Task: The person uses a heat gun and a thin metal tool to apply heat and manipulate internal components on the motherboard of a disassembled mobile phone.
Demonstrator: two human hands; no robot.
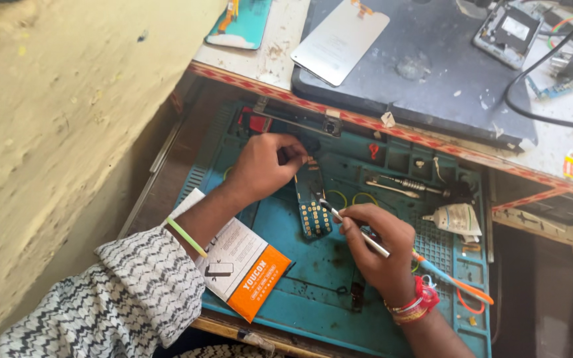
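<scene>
The narrow circuit board with gold keypad dots (pixel 313 199) is pinched at its far end by the left hand (pixel 263 166); its long axis runs toward the person, and the slim white brush (pixel 359 232) gripped by the right hand (pixel 379 248) meets it from the right.

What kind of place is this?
Probably a small phone repair bench. A bare keypad circuit board lies on a teal repair mat, the right hand holds a thin tool, and a loose phone screen sits above.

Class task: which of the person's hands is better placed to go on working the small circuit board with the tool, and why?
Right. The right hand already grips the thin tool, its tip on the circuit board; the left hand steadies the board's top end.
</scene>
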